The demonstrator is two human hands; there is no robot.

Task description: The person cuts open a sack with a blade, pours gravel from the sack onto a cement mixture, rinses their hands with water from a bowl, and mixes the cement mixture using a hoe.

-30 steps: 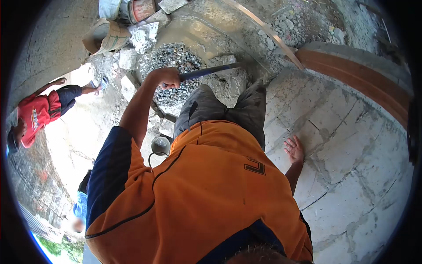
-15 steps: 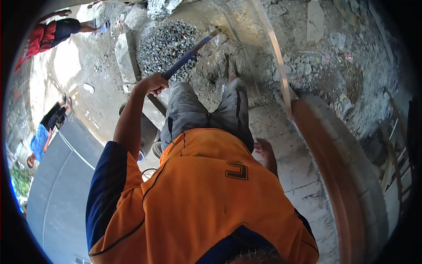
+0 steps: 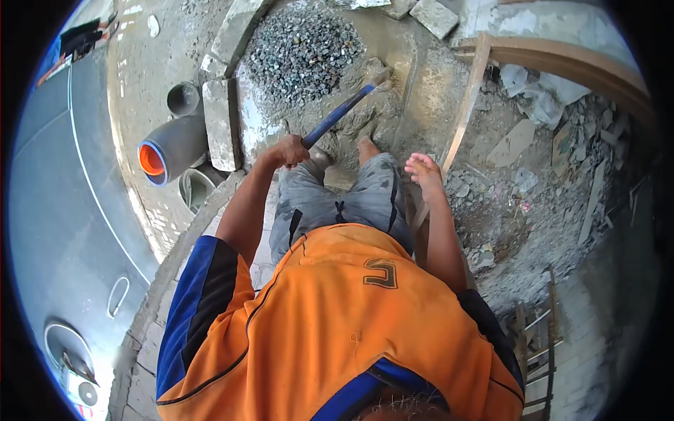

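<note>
1 blue-handled tool [image 3: 340, 116] slanted down and away, ahead of the person, its far end at the wet mix [image 3: 387, 125] beside a gravel heap [image 3: 302, 49]; that angle seemingly let it reach the ground from standing height. The left hand [image 3: 288, 151] was wrapped around its near end. The right hand [image 3: 424, 170], open with fingers loosely bent, looked empty, apart from the tool and near a wooden board [image 3: 467, 105].

One dark marking [image 3: 380, 274] on orange shirt [image 3: 323, 316]
The marking is on the chest of this shirt, drawn with a black outline and angular strokes. From this view it looks like the number 5 or maybe the letter S; I cannot tell which one it is.
</note>
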